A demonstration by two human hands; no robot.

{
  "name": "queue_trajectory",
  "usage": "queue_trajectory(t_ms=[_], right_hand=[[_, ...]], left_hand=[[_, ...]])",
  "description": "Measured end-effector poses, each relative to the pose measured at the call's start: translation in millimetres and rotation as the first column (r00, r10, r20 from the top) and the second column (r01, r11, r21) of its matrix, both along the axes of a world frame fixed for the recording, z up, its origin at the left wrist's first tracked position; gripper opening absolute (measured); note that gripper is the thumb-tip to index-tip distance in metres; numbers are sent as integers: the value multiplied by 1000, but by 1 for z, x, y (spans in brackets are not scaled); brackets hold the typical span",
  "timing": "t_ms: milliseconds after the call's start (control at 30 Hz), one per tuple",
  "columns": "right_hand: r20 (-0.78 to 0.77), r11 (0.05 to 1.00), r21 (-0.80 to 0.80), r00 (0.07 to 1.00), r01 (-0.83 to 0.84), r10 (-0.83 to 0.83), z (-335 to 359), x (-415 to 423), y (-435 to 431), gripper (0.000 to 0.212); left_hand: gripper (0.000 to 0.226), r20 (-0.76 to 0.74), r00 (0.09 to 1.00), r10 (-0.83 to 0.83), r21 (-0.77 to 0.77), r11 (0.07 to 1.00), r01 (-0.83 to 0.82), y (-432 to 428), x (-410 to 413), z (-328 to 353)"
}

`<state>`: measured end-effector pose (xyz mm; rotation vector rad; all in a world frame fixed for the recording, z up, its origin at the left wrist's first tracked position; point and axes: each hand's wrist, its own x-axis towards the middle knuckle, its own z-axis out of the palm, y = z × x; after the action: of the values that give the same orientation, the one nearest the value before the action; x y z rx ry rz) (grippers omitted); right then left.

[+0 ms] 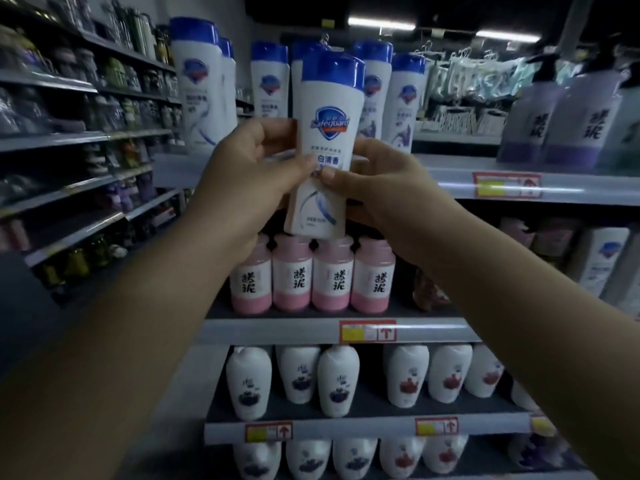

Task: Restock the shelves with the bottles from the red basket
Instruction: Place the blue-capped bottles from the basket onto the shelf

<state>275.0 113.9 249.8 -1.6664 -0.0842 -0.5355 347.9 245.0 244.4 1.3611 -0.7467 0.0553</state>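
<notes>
A white Safeguard bottle [327, 133] with a blue cap is held upright in front of the top shelf [450, 183]. My left hand [249, 181] grips its left side, thumb across the label. My right hand [384, 192] grips its right side, thumb meeting the left thumb at the front. Behind it stand several matching blue-capped bottles [201, 91] on the top shelf. The red basket is out of view.
Pink bottles [332, 275] fill the shelf below, and white bottles [337, 379] with dark or red prints fill the two lower shelves. Purple pouches [568, 123] stand at the top right. A long shelving aisle [86, 140] runs down the left.
</notes>
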Motion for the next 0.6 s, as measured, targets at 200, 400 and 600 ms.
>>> queue_trajectory(t_ms=[200, 400, 600], right_hand=[[98, 976, -37, 973, 214, -209, 38, 62, 11, 30], [99, 937, -64, 936, 344, -337, 71, 117, 16, 24], [71, 926, -71, 928, 372, -367, 68, 158, 18, 26]], left_hand=[[41, 216, 976, 37, 139, 988, -68, 15, 41, 32], [52, 261, 964, -49, 228, 974, -12, 11, 74, 57], [60, 224, 973, -48, 275, 961, -16, 4, 105, 53]])
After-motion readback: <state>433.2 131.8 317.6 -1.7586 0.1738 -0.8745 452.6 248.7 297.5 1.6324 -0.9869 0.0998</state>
